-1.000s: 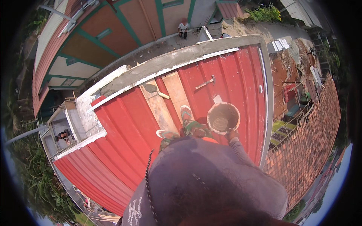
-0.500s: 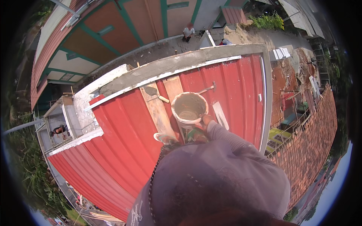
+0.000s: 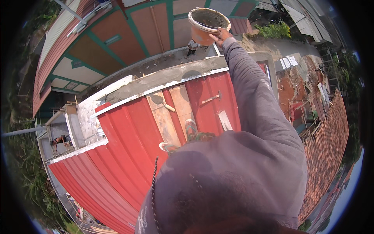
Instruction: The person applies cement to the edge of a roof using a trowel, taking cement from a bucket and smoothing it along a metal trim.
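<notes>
- Right hand (image 3: 220, 36), arm outstretched: closed on rim of orange bucket (image 3: 206, 25) caked with grey mortar.
- Below grip: trowel (image 3: 161, 102), hammer (image 3: 211, 97) on red corrugated roof (image 3: 128, 132).
- Left hand: out of view.

I see a round orange plastic bucket (image 3: 203, 24), its rim and inside crusted with rough grey mortar, matt. My right hand (image 3: 220, 36) holds it; the sleeve is soft grey cloth, matt. The ribbed red sheet-metal roof (image 3: 128, 132) looks smooth with a slight sheen. A pale wooden plank (image 3: 165, 121) lies on it, dull and dusty. The grey cement ledge (image 3: 163, 80) along the roof edge looks coarse and unfinished. A wooden-handled metal trowel (image 3: 161, 102) shows a dull blade.
</notes>
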Demonstrator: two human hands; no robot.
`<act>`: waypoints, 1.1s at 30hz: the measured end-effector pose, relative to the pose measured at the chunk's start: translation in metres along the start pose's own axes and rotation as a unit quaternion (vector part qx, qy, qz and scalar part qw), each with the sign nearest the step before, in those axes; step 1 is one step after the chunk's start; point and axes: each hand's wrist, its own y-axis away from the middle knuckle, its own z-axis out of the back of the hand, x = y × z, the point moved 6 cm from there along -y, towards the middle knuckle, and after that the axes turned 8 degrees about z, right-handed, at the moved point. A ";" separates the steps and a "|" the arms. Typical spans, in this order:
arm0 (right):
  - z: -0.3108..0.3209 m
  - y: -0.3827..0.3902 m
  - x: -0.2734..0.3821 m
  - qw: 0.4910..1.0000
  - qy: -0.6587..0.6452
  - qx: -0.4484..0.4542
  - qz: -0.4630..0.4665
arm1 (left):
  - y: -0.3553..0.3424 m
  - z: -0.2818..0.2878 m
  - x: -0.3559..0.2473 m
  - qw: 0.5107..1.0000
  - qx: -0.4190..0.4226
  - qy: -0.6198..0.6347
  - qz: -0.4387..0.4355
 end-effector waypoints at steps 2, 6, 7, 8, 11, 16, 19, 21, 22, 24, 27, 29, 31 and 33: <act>-0.046 -0.032 0.071 0.993 0.088 0.045 0.067 | 0.000 -0.001 -0.006 1.000 -0.001 -0.006 -0.010; -0.126 -0.010 0.157 0.968 0.141 0.112 0.174 | 0.006 -0.002 -0.002 1.000 -0.007 0.003 -0.015; -0.135 0.002 0.183 0.958 0.148 0.130 0.208 | 0.006 -0.003 -0.002 1.000 -0.007 0.003 -0.018; -0.139 0.013 0.208 0.948 0.158 0.142 0.237 | 0.005 -0.005 -0.005 1.000 -0.005 0.001 -0.019; -0.141 0.048 0.259 0.918 0.187 0.175 0.303 | 0.005 -0.011 -0.008 1.000 0.002 -0.001 -0.021; -0.102 0.100 0.289 0.874 0.254 0.206 0.361 | 0.003 -0.013 0.000 1.000 0.011 -0.003 -0.008; -0.046 0.113 0.265 0.858 0.304 0.215 0.353 | 0.002 -0.011 0.003 1.000 0.010 -0.002 -0.002; 0.014 0.125 0.208 0.893 0.320 0.144 0.283 | 0.005 -0.009 0.012 1.000 0.006 0.005 0.009; 0.064 0.124 0.179 0.915 0.318 0.092 0.230 | 0.004 -0.010 0.011 1.000 0.010 0.005 0.011; 0.178 0.130 0.118 0.909 0.396 0.015 0.131 | 0.003 -0.014 0.010 1.000 0.017 0.004 0.012; 0.341 0.194 0.018 0.860 0.494 -0.123 -0.025 | 0.004 -0.013 0.012 1.000 0.020 0.001 0.019; 0.407 0.265 -0.054 0.799 0.575 -0.145 -0.098 | 0.009 -0.003 0.017 1.000 0.004 0.005 0.029; 0.468 0.337 -0.115 0.733 0.618 -0.154 -0.238 | 0.016 0.005 0.019 0.999 -0.009 0.006 0.037; 0.579 0.392 -0.142 0.504 0.772 0.068 -0.382 | 0.009 -0.021 0.018 0.999 0.029 0.008 0.041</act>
